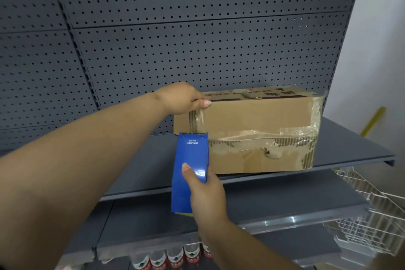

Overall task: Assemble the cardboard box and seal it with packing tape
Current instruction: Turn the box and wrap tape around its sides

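Observation:
A worn brown cardboard box lies closed on a grey shelf, with clear tape and torn patches across its front and right end. My left hand grips its top left corner, thumb on the front face. My right hand holds a blue tape dispenser upright, its top end pressed against the box's front face near the left edge. A strip of clear tape runs from the dispenser up the box front toward my left thumb.
A grey pegboard panel rises behind the box. White wire baskets hang at the lower right. Several bottles with red-and-white labels stand on a lower shelf. A yellow stick leans at the right by the white wall.

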Action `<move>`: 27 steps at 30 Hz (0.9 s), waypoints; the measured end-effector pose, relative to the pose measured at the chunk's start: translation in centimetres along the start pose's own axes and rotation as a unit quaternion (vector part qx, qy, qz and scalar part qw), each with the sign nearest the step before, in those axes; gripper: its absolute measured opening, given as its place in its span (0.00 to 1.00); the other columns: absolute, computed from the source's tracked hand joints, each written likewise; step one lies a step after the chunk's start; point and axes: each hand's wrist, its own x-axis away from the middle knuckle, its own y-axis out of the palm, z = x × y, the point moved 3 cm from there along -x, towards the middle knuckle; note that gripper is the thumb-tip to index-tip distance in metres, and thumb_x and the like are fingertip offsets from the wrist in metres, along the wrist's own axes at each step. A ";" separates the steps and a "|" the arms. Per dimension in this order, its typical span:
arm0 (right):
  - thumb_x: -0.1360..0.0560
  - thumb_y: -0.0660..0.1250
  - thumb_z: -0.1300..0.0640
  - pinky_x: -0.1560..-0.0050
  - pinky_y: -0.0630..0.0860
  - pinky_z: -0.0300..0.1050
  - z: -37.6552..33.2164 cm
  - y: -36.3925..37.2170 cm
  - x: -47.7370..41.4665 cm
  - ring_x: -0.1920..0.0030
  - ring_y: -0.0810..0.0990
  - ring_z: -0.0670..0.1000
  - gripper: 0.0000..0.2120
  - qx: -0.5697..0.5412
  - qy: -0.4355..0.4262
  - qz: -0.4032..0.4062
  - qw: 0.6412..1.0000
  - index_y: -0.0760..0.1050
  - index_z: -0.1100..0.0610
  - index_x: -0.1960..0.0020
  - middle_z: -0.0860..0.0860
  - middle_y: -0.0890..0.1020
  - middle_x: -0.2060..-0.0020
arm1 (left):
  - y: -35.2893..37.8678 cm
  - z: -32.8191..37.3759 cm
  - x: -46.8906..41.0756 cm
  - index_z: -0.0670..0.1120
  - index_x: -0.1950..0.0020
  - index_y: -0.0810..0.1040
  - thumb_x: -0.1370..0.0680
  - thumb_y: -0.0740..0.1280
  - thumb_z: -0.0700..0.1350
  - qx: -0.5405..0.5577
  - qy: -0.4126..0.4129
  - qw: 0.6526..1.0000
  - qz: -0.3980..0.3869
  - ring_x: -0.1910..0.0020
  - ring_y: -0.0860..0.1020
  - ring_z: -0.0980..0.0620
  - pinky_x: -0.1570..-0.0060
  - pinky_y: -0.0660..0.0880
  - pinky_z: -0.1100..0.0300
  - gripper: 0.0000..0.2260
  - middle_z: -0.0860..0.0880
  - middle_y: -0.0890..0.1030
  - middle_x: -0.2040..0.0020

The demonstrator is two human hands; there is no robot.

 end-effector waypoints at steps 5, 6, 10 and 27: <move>0.25 0.68 0.49 0.63 0.74 0.35 0.1 -0.8 -1.3 0.52 0.82 0.47 0.15 0.029 0.008 0.003 1.000 0.75 0.53 0.42 0.49 0.83 0.49 | 0.5 0.5 0.1 0.49 0.34 0.73 0.19 0.50 0.55 -0.027 -0.002 1.000 0.003 0.43 0.74 0.48 0.44 0.71 0.52 0.20 0.45 0.78 0.44; 0.25 0.68 0.49 0.64 0.74 0.34 0.1 -0.9 -1.4 0.52 0.81 0.47 0.15 0.030 0.009 0.001 1.000 0.75 0.53 0.42 0.50 0.82 0.49 | 0.5 0.6 0.2 0.48 0.35 0.72 0.19 0.49 0.55 -0.030 -0.004 1.000 0.007 0.43 0.74 0.47 0.44 0.71 0.52 0.20 0.44 0.78 0.45; 0.25 0.68 0.48 0.71 0.70 0.28 0.1 -0.8 -1.5 0.56 0.80 0.44 0.14 0.032 0.010 0.008 0.999 0.76 0.54 0.43 0.49 0.83 0.51 | 1.8 1.4 0.4 0.44 0.37 0.69 0.21 0.52 0.58 0.025 -0.020 0.999 0.019 0.45 0.75 0.47 0.48 0.72 0.54 0.22 0.45 0.76 0.41; 0.27 0.68 0.44 0.66 0.71 0.33 -0.2 0.0 -1.3 0.59 0.80 0.44 0.17 0.037 -0.011 0.026 0.999 0.75 0.54 0.44 0.47 0.83 0.54 | 1.4 0.9 -2.5 0.55 0.34 0.71 0.33 0.60 0.72 0.010 -0.086 0.992 0.095 0.49 0.78 0.48 0.57 0.71 0.58 0.33 0.48 0.82 0.52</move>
